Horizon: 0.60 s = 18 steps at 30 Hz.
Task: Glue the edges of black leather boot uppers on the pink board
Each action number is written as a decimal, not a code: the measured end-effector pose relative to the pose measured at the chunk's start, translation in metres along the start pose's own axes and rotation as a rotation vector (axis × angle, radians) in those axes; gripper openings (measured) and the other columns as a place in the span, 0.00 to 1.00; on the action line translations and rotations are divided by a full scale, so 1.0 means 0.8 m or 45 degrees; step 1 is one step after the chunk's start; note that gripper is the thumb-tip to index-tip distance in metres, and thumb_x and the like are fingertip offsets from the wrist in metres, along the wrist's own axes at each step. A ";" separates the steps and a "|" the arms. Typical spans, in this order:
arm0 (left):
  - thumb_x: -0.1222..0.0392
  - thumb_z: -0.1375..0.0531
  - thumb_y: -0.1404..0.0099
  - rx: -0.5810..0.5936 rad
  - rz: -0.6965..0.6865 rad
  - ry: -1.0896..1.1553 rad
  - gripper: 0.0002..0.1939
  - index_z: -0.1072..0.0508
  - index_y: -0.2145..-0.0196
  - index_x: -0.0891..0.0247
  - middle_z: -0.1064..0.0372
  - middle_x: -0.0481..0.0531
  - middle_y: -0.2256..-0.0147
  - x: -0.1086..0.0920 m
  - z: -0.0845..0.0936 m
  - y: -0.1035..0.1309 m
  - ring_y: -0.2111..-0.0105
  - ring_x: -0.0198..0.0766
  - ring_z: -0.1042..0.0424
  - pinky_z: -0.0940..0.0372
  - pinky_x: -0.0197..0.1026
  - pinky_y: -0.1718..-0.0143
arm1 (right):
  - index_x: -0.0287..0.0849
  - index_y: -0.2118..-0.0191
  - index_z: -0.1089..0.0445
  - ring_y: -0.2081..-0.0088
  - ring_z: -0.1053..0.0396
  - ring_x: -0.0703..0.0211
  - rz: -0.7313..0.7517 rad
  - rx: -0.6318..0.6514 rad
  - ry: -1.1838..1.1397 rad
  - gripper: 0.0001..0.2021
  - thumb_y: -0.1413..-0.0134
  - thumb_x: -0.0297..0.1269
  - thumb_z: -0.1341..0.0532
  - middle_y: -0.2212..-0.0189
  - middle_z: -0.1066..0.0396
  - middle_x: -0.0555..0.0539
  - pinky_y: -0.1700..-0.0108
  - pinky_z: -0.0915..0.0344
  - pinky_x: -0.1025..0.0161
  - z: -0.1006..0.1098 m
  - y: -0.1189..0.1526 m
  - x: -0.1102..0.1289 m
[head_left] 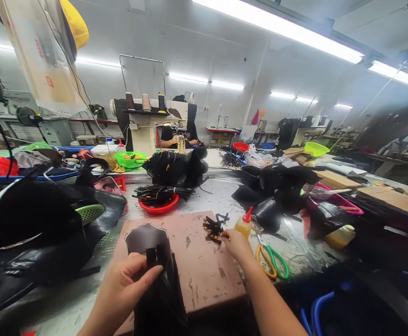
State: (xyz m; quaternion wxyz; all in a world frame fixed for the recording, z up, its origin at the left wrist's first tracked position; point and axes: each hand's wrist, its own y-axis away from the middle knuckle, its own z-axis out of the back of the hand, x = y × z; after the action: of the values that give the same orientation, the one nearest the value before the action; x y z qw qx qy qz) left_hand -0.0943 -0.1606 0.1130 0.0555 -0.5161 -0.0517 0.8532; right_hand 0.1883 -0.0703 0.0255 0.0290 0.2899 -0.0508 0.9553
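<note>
My left hand point(132, 280) is closed, thumb and fingers pinching the black leather-like piece point(162, 298) near a short black strip point(151, 256) on it. A rounded dark brown flap point(146, 237) stands at the top of that piece, over the pinkish board point(197, 261). At the board's far right edge, my right hand point(237, 245) has its fingertips pinched at a small pile of short black strips with gold-coloured bits point(212, 228). What exactly sits between those fingertips is too small to make out. Just behind the right hand stands a bottle of yellowish liquid with a red nozzle point(244, 224).
Scissors with yellow and green handles point(272, 261) lie right of my right forearm. A red bowl point(159, 205) of black strips stands behind the board. Black leather-like pieces are heaped at left point(39, 233) and right point(277, 186). Beyond a sewing machine point(144, 126) sits another person point(177, 137).
</note>
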 end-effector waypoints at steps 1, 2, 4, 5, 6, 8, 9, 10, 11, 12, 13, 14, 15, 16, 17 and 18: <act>0.47 0.41 0.48 0.005 -0.008 -0.004 0.15 0.24 0.78 0.61 0.32 0.49 0.79 0.001 0.000 0.000 0.75 0.39 0.34 0.40 0.37 0.72 | 0.42 0.71 0.28 0.66 0.32 0.54 -0.036 -0.007 0.025 0.10 0.51 0.27 0.46 0.71 0.28 0.44 0.65 0.42 0.61 0.002 -0.001 -0.015; 0.47 0.41 0.48 0.010 -0.018 -0.011 0.15 0.24 0.78 0.61 0.32 0.49 0.79 0.002 0.000 -0.001 0.75 0.39 0.34 0.40 0.37 0.72 | 0.42 0.71 0.28 0.67 0.31 0.54 -0.062 -0.011 0.044 0.11 0.52 0.26 0.47 0.72 0.28 0.44 0.66 0.42 0.62 0.003 -0.001 -0.029; 0.46 0.42 0.47 0.038 -0.034 -0.031 0.15 0.24 0.77 0.61 0.32 0.49 0.78 0.006 0.001 -0.003 0.74 0.39 0.34 0.40 0.37 0.71 | 0.43 0.69 0.26 0.67 0.31 0.54 -0.067 0.004 0.062 0.14 0.55 0.23 0.47 0.71 0.27 0.44 0.66 0.42 0.62 0.004 0.001 -0.053; 0.46 0.42 0.46 0.071 -0.040 -0.044 0.16 0.24 0.77 0.61 0.31 0.50 0.77 0.009 0.001 -0.004 0.74 0.40 0.33 0.40 0.37 0.71 | 0.44 0.69 0.26 0.66 0.31 0.54 -0.041 0.023 0.058 0.16 0.56 0.21 0.47 0.70 0.27 0.45 0.65 0.41 0.62 0.003 0.003 -0.062; 0.46 0.42 0.46 0.106 -0.045 -0.053 0.16 0.24 0.76 0.61 0.31 0.50 0.76 0.012 0.002 -0.006 0.73 0.40 0.33 0.39 0.38 0.70 | 0.45 0.68 0.26 0.65 0.31 0.54 0.000 0.044 0.047 0.17 0.58 0.19 0.47 0.69 0.27 0.45 0.63 0.41 0.62 0.001 0.005 -0.069; 0.45 0.42 0.45 0.150 -0.047 -0.069 0.16 0.24 0.73 0.60 0.30 0.51 0.75 0.016 0.002 -0.008 0.72 0.41 0.32 0.39 0.38 0.70 | 0.46 0.68 0.25 0.62 0.31 0.54 0.093 0.066 0.014 0.20 0.58 0.17 0.48 0.67 0.28 0.46 0.60 0.40 0.62 -0.003 0.009 -0.078; 0.45 0.43 0.45 0.162 -0.049 -0.081 0.16 0.24 0.73 0.60 0.30 0.51 0.75 0.017 0.003 -0.009 0.72 0.41 0.32 0.39 0.38 0.69 | 0.46 0.69 0.25 0.61 0.31 0.54 0.130 0.061 -0.004 0.19 0.58 0.17 0.49 0.67 0.28 0.46 0.58 0.40 0.62 -0.006 0.011 -0.080; 0.45 0.43 0.45 0.163 -0.053 -0.096 0.16 0.24 0.73 0.60 0.30 0.50 0.75 0.018 0.003 -0.009 0.72 0.41 0.33 0.39 0.38 0.70 | 0.45 0.70 0.26 0.61 0.32 0.54 0.155 0.046 -0.020 0.18 0.56 0.18 0.49 0.68 0.28 0.45 0.57 0.40 0.62 -0.009 0.013 -0.080; 0.45 0.43 0.44 0.159 -0.062 -0.114 0.16 0.24 0.74 0.60 0.31 0.50 0.76 0.017 0.004 -0.009 0.72 0.40 0.33 0.39 0.37 0.70 | 0.44 0.70 0.26 0.61 0.32 0.54 0.170 0.022 -0.036 0.17 0.55 0.19 0.49 0.69 0.28 0.45 0.57 0.39 0.61 -0.010 0.014 -0.080; 0.46 0.44 0.44 0.157 -0.077 -0.133 0.16 0.25 0.75 0.60 0.32 0.49 0.77 0.017 0.004 -0.009 0.73 0.39 0.34 0.40 0.37 0.72 | 0.44 0.71 0.27 0.62 0.32 0.53 0.178 -0.009 -0.052 0.16 0.54 0.20 0.49 0.69 0.29 0.45 0.56 0.39 0.59 -0.012 0.015 -0.078; 0.46 0.44 0.43 0.155 -0.095 -0.151 0.17 0.25 0.77 0.60 0.33 0.49 0.78 0.016 0.005 -0.009 0.75 0.39 0.35 0.40 0.36 0.73 | 0.43 0.70 0.28 0.62 0.32 0.52 0.183 -0.044 -0.071 0.14 0.53 0.22 0.49 0.70 0.29 0.44 0.56 0.39 0.58 -0.012 0.016 -0.076; 0.46 0.44 0.43 0.148 -0.112 -0.163 0.17 0.26 0.79 0.61 0.34 0.48 0.79 0.015 0.005 -0.009 0.76 0.38 0.36 0.41 0.36 0.74 | 0.42 0.69 0.29 0.62 0.32 0.52 0.188 -0.081 -0.092 0.13 0.51 0.24 0.49 0.69 0.29 0.44 0.56 0.38 0.56 -0.012 0.016 -0.072; 0.46 0.44 0.44 0.131 -0.123 -0.170 0.18 0.27 0.80 0.61 0.35 0.48 0.80 0.015 0.005 -0.008 0.76 0.37 0.37 0.41 0.36 0.75 | 0.42 0.68 0.30 0.61 0.32 0.52 0.199 -0.118 -0.110 0.12 0.49 0.27 0.50 0.68 0.29 0.43 0.56 0.38 0.55 -0.011 0.017 -0.066; 0.46 0.43 0.44 0.119 -0.124 -0.176 0.18 0.28 0.81 0.61 0.35 0.48 0.80 0.015 0.005 -0.009 0.77 0.37 0.37 0.42 0.36 0.76 | 0.42 0.66 0.31 0.61 0.32 0.51 0.216 -0.159 -0.136 0.11 0.47 0.30 0.50 0.66 0.30 0.42 0.56 0.38 0.54 -0.010 0.017 -0.059; 0.46 0.43 0.44 0.107 -0.120 -0.179 0.18 0.29 0.82 0.62 0.36 0.47 0.80 0.015 0.004 -0.009 0.78 0.36 0.38 0.42 0.35 0.76 | 0.41 0.66 0.32 0.61 0.33 0.51 0.234 -0.211 -0.183 0.10 0.45 0.34 0.51 0.65 0.31 0.42 0.56 0.38 0.54 -0.009 0.017 -0.050; 0.45 0.43 0.44 0.103 -0.113 -0.177 0.19 0.30 0.82 0.62 0.36 0.47 0.80 0.014 0.003 -0.010 0.78 0.36 0.38 0.43 0.35 0.76 | 0.41 0.66 0.34 0.61 0.33 0.51 0.248 -0.258 -0.260 0.11 0.44 0.39 0.50 0.65 0.32 0.42 0.57 0.37 0.53 -0.007 0.017 -0.039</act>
State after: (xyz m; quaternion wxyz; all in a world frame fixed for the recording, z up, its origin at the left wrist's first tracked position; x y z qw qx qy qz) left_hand -0.1017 -0.1514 0.1053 0.1104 -0.4500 -0.0439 0.8851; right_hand 0.2099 -0.0836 0.0027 -0.0399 0.3746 -0.1772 0.9092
